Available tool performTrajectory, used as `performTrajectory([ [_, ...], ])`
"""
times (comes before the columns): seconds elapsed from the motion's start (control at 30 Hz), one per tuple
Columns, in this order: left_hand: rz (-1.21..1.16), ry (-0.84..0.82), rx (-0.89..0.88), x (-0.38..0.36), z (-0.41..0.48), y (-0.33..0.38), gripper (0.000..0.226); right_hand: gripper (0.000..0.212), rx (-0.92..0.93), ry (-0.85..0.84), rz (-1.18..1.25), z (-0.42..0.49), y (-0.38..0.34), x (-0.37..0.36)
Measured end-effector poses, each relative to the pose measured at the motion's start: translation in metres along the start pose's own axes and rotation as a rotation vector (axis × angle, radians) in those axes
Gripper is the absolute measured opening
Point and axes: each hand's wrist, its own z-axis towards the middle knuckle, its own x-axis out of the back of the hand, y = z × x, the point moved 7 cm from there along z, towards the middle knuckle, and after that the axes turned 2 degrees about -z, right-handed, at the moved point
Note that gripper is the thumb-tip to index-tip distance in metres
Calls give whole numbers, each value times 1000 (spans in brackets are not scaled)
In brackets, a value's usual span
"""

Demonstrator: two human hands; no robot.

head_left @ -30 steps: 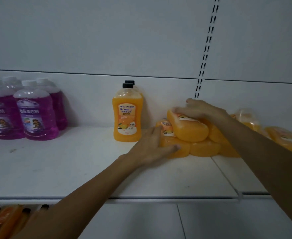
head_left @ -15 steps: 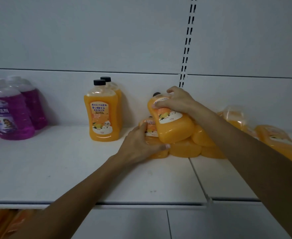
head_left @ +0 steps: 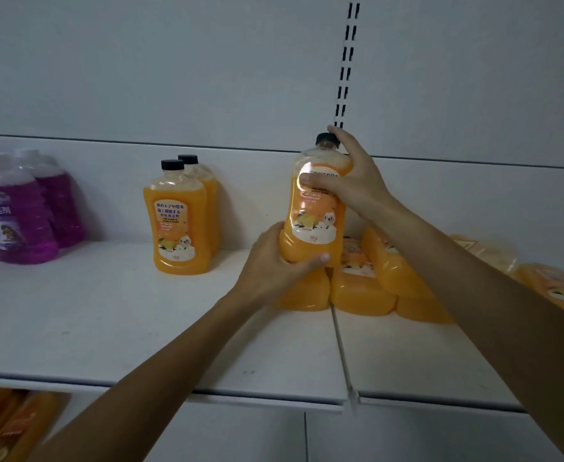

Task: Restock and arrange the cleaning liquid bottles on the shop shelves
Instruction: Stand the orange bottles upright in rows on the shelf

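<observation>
An orange cleaning liquid bottle (head_left: 313,225) with a black cap is held upright above a pile of the same bottles lying flat (head_left: 367,288). My right hand (head_left: 350,181) grips its shoulder and neck, one finger by the cap. My left hand (head_left: 274,265) cups and grips its base. Two more orange bottles (head_left: 177,221) stand upright, one behind the other, to the left on the white shelf (head_left: 107,311).
Purple bottles (head_left: 17,215) stand at the shelf's far left. More orange bottles lie flat at the right (head_left: 553,285). A slotted upright (head_left: 347,58) runs up the back wall. Orange packs (head_left: 7,425) sit on the lower shelf, bottom left.
My right hand lifted the top bottle off the pile and tipped it upright. My left hand moved from the pile onto the bottle's base.
</observation>
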Motion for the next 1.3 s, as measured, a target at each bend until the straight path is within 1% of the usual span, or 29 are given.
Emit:
performTrajectory([
  [0.07, -3, 102, 3, 11, 0, 7, 71, 81, 47, 4, 26, -5, -10, -5],
  [0.17, -81, 175, -32, 29, -7, 9, 64, 79, 89, -26, 55, -11, -27, -17],
  [0.23, -106, 204, -60, 43, -14, 6, 59, 80, 97, -76, 42, -11, -37, -28],
  [0.3, -113, 227, -73, 54, -21, 1, 54, 82, 108, -175, 17, -9, -46, -42],
  [0.37, -114, 239, -70, 66, -25, -5, 56, 85, 123, -272, -39, -10, -53, -57],
  [0.4, -102, 242, -68, 71, -27, -8, 58, 86, 128, -290, -66, -10, -55, -63],
  [0.47, -57, 237, -66, 81, -29, -15, 59, 86, 133, -273, -82, -10, -55, -71],
  [0.57, 57, 192, -57, 91, -31, -25, 58, 84, 109, -263, -93, -12, -52, -82],
  [0.67, 301, 95, -75, 95, -36, -40, 54, 82, 123, -291, -210, -20, -43, -90],
  [0.77, 518, -35, -58, 96, -45, -56, 53, 82, 141, -224, -257, -24, -34, -92],
  [0.83, 702, -142, -34, 92, -48, -64, 46, 81, 166, -193, -285, -23, -30, -97],
  [0.9, 813, -194, -59, 89, -49, -65, 41, 82, 165, -145, -354, -19, -25, -102],
  [0.97, 830, -200, -77, 87, -50, -65, 41, 85, 129, -94, -393, -14, -20, -106],
  [1.13, 871, -201, -99, 85, -51, -65, 41, 85, 130, 11, -441, -4, -16, -113],
  [1.3, 886, -209, -108, 83, -52, -64, 41, 84, 145, 22, -454, 4, -11, -123],
])
